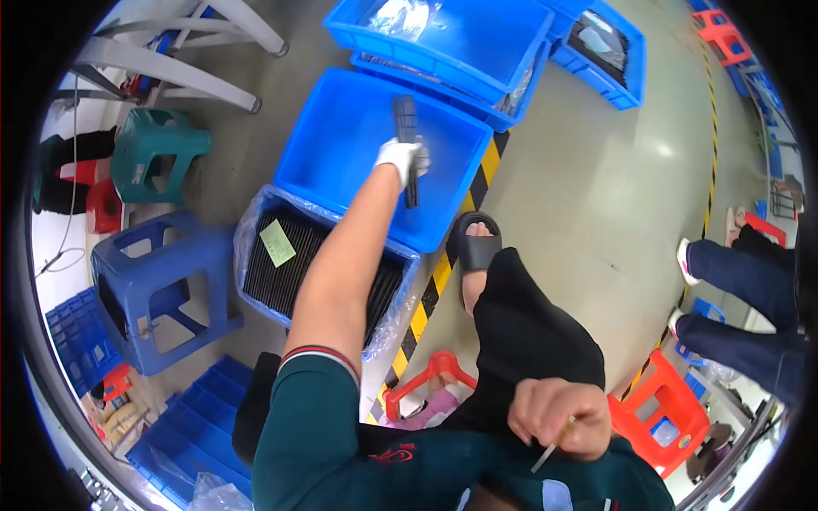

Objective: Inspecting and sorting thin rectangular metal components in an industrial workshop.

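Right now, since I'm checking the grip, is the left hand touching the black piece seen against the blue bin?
Touching: the head view shows the gloved left hand closed around the black piece, its ends sticking out.

Bright, glare on grey floor [613, 196]

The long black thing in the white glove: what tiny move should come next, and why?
Perhaps lay the long black thing down in the blue bin: the gloved left hand holds it over the bin, whose bare floor shows around it.
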The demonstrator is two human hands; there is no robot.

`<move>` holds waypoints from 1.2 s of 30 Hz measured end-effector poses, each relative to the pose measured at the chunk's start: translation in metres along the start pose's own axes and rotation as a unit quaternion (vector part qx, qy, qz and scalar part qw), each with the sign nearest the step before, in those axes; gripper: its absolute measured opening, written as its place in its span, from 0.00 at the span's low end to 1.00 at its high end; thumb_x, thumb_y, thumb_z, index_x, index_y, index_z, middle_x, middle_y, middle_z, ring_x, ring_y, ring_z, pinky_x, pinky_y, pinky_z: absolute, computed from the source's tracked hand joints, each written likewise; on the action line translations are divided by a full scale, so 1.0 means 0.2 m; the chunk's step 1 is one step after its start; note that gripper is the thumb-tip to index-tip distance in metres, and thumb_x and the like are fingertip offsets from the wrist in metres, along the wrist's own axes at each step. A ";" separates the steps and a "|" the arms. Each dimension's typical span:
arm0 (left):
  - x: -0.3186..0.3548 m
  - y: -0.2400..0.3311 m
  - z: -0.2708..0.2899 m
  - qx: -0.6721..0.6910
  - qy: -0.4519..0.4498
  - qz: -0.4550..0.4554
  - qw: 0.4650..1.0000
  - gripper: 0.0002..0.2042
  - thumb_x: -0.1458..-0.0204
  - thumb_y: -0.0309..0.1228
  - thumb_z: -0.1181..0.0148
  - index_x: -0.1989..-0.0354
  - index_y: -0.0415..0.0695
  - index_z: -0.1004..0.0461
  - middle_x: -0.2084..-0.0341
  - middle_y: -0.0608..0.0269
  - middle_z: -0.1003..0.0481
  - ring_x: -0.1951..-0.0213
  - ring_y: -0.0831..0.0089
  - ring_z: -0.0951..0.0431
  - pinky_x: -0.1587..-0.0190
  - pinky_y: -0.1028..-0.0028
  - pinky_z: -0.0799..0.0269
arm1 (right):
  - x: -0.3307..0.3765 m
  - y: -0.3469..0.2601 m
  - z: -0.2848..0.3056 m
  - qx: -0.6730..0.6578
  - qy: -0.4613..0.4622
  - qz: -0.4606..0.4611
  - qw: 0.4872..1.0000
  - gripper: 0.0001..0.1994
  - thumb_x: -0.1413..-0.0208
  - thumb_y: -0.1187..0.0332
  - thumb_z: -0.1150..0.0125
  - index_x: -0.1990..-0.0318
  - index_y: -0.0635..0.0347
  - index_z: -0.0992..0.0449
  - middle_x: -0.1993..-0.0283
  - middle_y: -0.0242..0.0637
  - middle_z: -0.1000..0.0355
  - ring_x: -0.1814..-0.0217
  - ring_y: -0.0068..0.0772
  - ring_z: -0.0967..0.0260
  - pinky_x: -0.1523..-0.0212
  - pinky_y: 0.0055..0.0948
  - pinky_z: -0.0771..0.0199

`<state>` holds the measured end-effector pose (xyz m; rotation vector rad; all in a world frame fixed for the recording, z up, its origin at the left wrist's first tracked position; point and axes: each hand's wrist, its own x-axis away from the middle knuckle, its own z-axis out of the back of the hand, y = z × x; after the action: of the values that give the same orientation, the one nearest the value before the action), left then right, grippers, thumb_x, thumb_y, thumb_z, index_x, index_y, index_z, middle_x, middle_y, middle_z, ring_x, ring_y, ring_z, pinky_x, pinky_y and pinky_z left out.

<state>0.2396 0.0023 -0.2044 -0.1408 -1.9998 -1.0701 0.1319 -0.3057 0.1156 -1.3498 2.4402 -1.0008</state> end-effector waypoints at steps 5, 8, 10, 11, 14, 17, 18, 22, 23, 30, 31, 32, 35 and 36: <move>-0.34 -0.41 -0.03 -0.161 0.043 -0.018 0.986 0.07 0.52 0.30 0.49 0.70 0.43 0.26 0.82 0.57 0.26 0.82 0.65 0.26 0.78 0.66 0.31 | -0.03 -0.01 0.04 -0.010 0.020 0.030 0.999 0.09 0.46 0.70 0.41 0.66 0.71 0.25 0.68 0.45 0.31 0.67 0.36 0.38 0.70 0.29 0.33; -0.39 -0.54 -0.13 -0.414 0.087 -0.018 0.906 0.15 0.51 0.32 0.51 0.56 0.48 0.25 0.57 0.50 0.26 0.54 0.51 0.26 0.51 0.60 0.31 | -0.07 -0.02 0.05 0.006 0.033 0.017 0.999 0.08 0.46 0.71 0.40 0.65 0.69 0.25 0.68 0.44 0.30 0.66 0.35 0.38 0.70 0.29 0.33; -0.28 -0.47 -0.27 -0.453 0.095 -0.011 0.886 0.15 0.50 0.31 0.53 0.54 0.49 0.25 0.53 0.51 0.28 0.50 0.52 0.28 0.48 0.61 0.32 | -0.06 -0.02 0.07 0.021 0.057 0.032 0.998 0.08 0.46 0.71 0.40 0.65 0.68 0.25 0.68 0.44 0.30 0.66 0.34 0.38 0.70 0.28 0.33; -0.26 -0.45 -0.26 -0.463 0.098 -0.005 0.881 0.15 0.49 0.32 0.53 0.54 0.49 0.26 0.53 0.51 0.27 0.50 0.52 0.28 0.48 0.61 0.32 | -0.07 -0.02 0.06 0.027 0.064 0.027 0.997 0.08 0.47 0.71 0.40 0.65 0.68 0.25 0.69 0.43 0.30 0.66 0.33 0.38 0.71 0.28 0.33; -0.19 -0.38 -0.28 -0.478 0.109 0.022 0.871 0.15 0.48 0.33 0.53 0.52 0.52 0.27 0.51 0.51 0.28 0.48 0.54 0.29 0.47 0.61 0.32 | -0.07 -0.01 0.06 0.032 0.060 0.020 0.998 0.08 0.47 0.71 0.40 0.65 0.68 0.25 0.69 0.43 0.31 0.66 0.33 0.38 0.71 0.27 0.33; -0.13 -0.36 -0.29 -0.479 0.125 0.021 0.869 0.17 0.47 0.34 0.55 0.48 0.55 0.30 0.48 0.53 0.32 0.45 0.55 0.32 0.44 0.62 0.34 | -0.07 0.01 0.05 0.029 0.065 0.014 0.997 0.07 0.46 0.70 0.40 0.66 0.67 0.25 0.70 0.41 0.31 0.67 0.31 0.38 0.72 0.26 0.33; -0.09 -0.35 -0.31 -0.478 0.124 0.011 0.870 0.18 0.46 0.35 0.56 0.47 0.55 0.30 0.48 0.54 0.33 0.44 0.55 0.33 0.44 0.63 0.35 | -0.07 0.00 0.04 0.027 0.061 0.008 0.998 0.07 0.46 0.70 0.40 0.66 0.67 0.25 0.70 0.41 0.31 0.67 0.31 0.38 0.72 0.26 0.33; -0.01 -0.37 -0.35 -0.513 0.148 -0.022 0.845 0.19 0.50 0.34 0.54 0.47 0.56 0.30 0.45 0.58 0.36 0.45 0.57 0.35 0.44 0.61 0.37 | -0.08 -0.02 0.00 0.087 0.053 -0.007 0.995 0.11 0.42 0.59 0.45 0.71 0.55 0.32 0.74 0.31 0.41 0.71 0.26 0.47 0.74 0.22 0.43; -0.01 -0.38 -0.33 -0.514 0.152 -0.033 0.844 0.19 0.50 0.34 0.54 0.48 0.56 0.29 0.45 0.60 0.36 0.46 0.57 0.35 0.43 0.62 0.38 | -0.09 -0.05 0.03 0.097 -0.006 -0.029 0.995 0.13 0.43 0.56 0.46 0.67 0.56 0.30 0.71 0.33 0.41 0.69 0.28 0.49 0.72 0.24 0.43; 0.06 -0.41 -0.27 -0.446 0.162 -0.131 0.870 0.18 0.50 0.34 0.52 0.50 0.54 0.27 0.42 0.59 0.36 0.43 0.58 0.36 0.40 0.65 0.41 | -0.09 -0.02 -0.05 0.065 0.054 0.000 0.996 0.10 0.44 0.62 0.43 0.67 0.59 0.30 0.72 0.33 0.39 0.70 0.28 0.46 0.73 0.24 0.42; 0.12 -0.38 -0.29 -0.431 0.172 -0.180 0.867 0.17 0.50 0.35 0.51 0.51 0.53 0.26 0.43 0.58 0.35 0.43 0.58 0.36 0.40 0.64 0.41 | -0.07 -0.02 -0.04 0.067 0.058 0.004 0.996 0.10 0.44 0.62 0.43 0.67 0.59 0.30 0.72 0.33 0.39 0.70 0.28 0.46 0.73 0.24 0.42; 0.21 -0.39 -0.21 -0.414 0.208 -0.244 0.852 0.17 0.52 0.34 0.50 0.53 0.49 0.26 0.47 0.53 0.32 0.45 0.57 0.34 0.41 0.64 0.41 | -0.06 0.00 -0.02 0.069 0.056 -0.001 0.996 0.10 0.43 0.62 0.44 0.71 0.57 0.32 0.74 0.31 0.40 0.72 0.26 0.46 0.75 0.22 0.42; 0.51 -0.36 0.00 -0.405 0.287 -0.406 0.767 0.14 0.56 0.29 0.45 0.59 0.41 0.25 0.58 0.52 0.26 0.52 0.57 0.29 0.46 0.63 0.37 | -0.01 0.03 -0.03 0.014 0.062 -0.002 0.998 0.07 0.44 0.67 0.42 0.70 0.60 0.28 0.73 0.35 0.34 0.70 0.27 0.40 0.71 0.23 0.34; 0.62 -0.37 0.07 -0.403 0.320 -0.432 0.741 0.13 0.58 0.27 0.43 0.61 0.41 0.25 0.61 0.52 0.25 0.55 0.56 0.28 0.49 0.63 0.35 | -0.01 0.04 -0.03 0.010 0.048 -0.002 0.999 0.07 0.44 0.67 0.42 0.70 0.60 0.28 0.73 0.35 0.34 0.70 0.26 0.40 0.71 0.23 0.34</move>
<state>0.1184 -0.0672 -0.1653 0.6963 -0.7950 -2.1603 0.1252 -0.2977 0.1149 -1.3308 2.4895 -1.1128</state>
